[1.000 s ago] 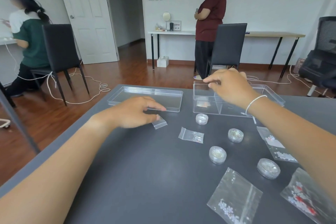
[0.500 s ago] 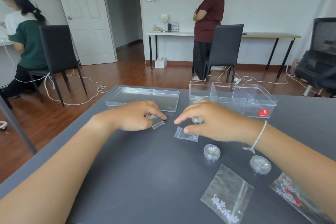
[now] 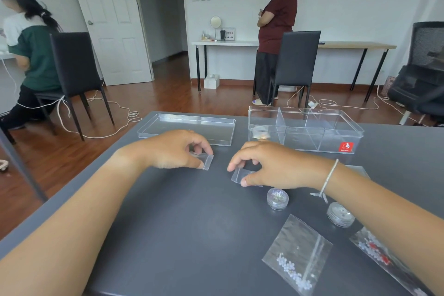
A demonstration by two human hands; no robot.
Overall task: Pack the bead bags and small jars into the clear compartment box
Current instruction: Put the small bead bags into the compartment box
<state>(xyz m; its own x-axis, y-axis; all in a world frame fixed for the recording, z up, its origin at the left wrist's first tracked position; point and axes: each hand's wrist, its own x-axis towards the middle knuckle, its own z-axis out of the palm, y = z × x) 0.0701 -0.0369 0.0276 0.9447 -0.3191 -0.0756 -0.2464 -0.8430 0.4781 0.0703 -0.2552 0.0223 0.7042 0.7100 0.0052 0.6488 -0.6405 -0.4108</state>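
On dark grey table (image 3: 192,235), head view: left hand (image 3: 173,149) with fingers pinched around small clear bag (image 3: 207,160), bag lying flat on table surface. Right hand (image 3: 271,166) close beside, thumb and forefinger closed on second small bag (image 3: 236,175), also touching table. Clear compartment box (image 3: 305,130) standing behind right hand, open on top, divided by transparent walls; something small and pale visible in its near-left compartment, not possible to identify. Red label (image 3: 346,147) with white logo on box front right corner; small writing under logo too tiny to read. Clear lid (image 3: 187,128) lying flat to left of box, behind left hand. Two small round jars (image 3: 277,198) (image 3: 340,217) near right forearm. Larger bag with white beads (image 3: 298,253) at front; another bag with red and white beads (image 3: 374,251) partly hidden under right arm.
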